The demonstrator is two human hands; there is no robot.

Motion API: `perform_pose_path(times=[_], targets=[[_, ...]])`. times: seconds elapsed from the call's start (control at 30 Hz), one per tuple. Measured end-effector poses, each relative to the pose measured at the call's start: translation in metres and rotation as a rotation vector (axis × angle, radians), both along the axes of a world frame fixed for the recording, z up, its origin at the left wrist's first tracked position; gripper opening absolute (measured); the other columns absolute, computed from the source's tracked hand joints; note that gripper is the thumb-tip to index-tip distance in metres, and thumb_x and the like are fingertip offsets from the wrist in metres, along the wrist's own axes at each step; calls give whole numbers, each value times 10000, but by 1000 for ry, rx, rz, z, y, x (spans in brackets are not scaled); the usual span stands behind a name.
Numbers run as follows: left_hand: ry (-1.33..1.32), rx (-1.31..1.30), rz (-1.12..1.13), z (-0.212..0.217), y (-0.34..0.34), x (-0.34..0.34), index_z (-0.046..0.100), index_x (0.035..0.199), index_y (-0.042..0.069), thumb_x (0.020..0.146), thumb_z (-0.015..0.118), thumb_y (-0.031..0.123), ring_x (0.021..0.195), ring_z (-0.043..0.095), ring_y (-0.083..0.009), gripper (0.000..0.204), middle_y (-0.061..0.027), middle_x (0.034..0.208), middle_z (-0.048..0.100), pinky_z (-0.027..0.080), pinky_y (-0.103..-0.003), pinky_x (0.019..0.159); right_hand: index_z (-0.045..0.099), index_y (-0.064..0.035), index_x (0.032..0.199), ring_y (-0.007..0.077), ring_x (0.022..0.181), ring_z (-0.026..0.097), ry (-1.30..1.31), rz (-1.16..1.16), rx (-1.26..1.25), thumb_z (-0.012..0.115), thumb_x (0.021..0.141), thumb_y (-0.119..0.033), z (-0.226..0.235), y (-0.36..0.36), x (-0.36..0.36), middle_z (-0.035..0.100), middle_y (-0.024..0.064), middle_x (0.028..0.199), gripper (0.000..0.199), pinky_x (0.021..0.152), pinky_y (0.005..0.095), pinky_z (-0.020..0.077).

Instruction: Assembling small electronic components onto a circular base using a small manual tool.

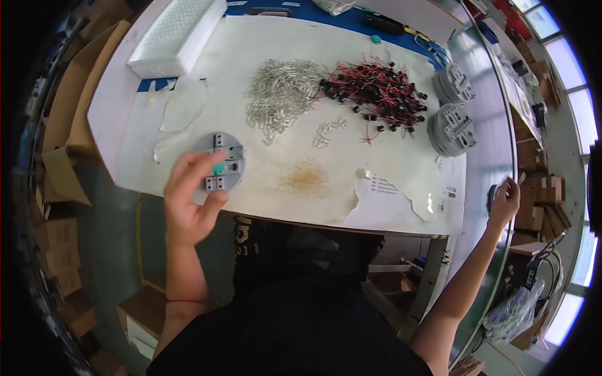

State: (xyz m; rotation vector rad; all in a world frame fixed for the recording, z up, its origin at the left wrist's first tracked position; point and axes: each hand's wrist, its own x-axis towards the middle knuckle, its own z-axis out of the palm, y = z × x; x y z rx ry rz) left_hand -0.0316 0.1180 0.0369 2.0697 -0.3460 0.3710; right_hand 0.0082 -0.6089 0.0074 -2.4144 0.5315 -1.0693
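Note:
My left hand [188,200] is over the near left edge of the table, beside a round grey fixture [237,180] with small raised blocks. Its thumb stands apart from the fingers, which reach over the disc. Close to the fingertips, a small green piece [218,168] shows on the fixture; whether they touch it is unclear. Far to the right, my right hand [505,204] is raised by the edge of a long panel. Its fingers are pinched together, with a tiny pale bit [522,178] at their tips. A dark object [492,197] is partly hidden beside that hand.
A heap of small clear tubes [282,94] lies beside a pile of black parts with red wires [382,94]. Stacked grey round fixtures [453,131] stand at the right. A white foam tray [179,37] sits far left; torn paper [395,200] lies near the front edge.

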Motion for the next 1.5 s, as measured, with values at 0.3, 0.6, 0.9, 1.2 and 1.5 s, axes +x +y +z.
perform_pose_path(times=[0.3, 0.6, 0.9, 1.2, 1.5], targets=[[226, 337, -1, -6, 36, 31, 440, 1655, 129, 516, 1054, 378, 1318, 575, -373, 1318, -169, 1507, 461, 501, -463, 1126, 802, -91, 1049, 258, 812, 689, 487, 1233, -135, 808, 885, -55, 53, 387, 79, 662, 73, 947, 168, 694, 386, 539], [151, 203, -97, 17, 37, 4, 521, 1606, 139, 558, 1023, 352, 1320, 595, -375, 1182, -143, 1474, 517, 513, -447, 1110, 798, -154, 1053, 284, 871, 709, 668, 1295, -448, 806, 891, -130, 41, 420, 110, 681, 53, 1006, 164, 742, 426, 554], [-76, 337, -414, -12, -111, 25, 574, 1543, 125, 646, 978, 469, 1218, 643, -324, 1042, -116, 1350, 580, 528, -445, 1057, 788, -34, 1040, 86, 768, 620, 540, 1067, 344, 803, 892, -30, 49, 398, 99, 686, -9, 901, 148, 689, 259, 504], [93, 199, -377, -25, -123, 37, 519, 1585, 123, 619, 996, 360, 1259, 621, -328, 1104, -101, 1406, 567, 499, -464, 1086, 794, 15, 1034, 35, 717, 577, 577, 825, 504, 817, 911, -75, 34, 373, 77, 724, -9, 824, 155, 661, 226, 478], [89, 178, -360, -29, -123, 31, 524, 1581, 130, 639, 990, 311, 1251, 629, -316, 1066, -94, 1409, 571, 513, -450, 1068, 786, 31, 980, 51, 679, 565, 760, 694, 394, 805, 894, -115, 43, 362, 60, 721, 9, 781, 170, 634, 263, 478]])
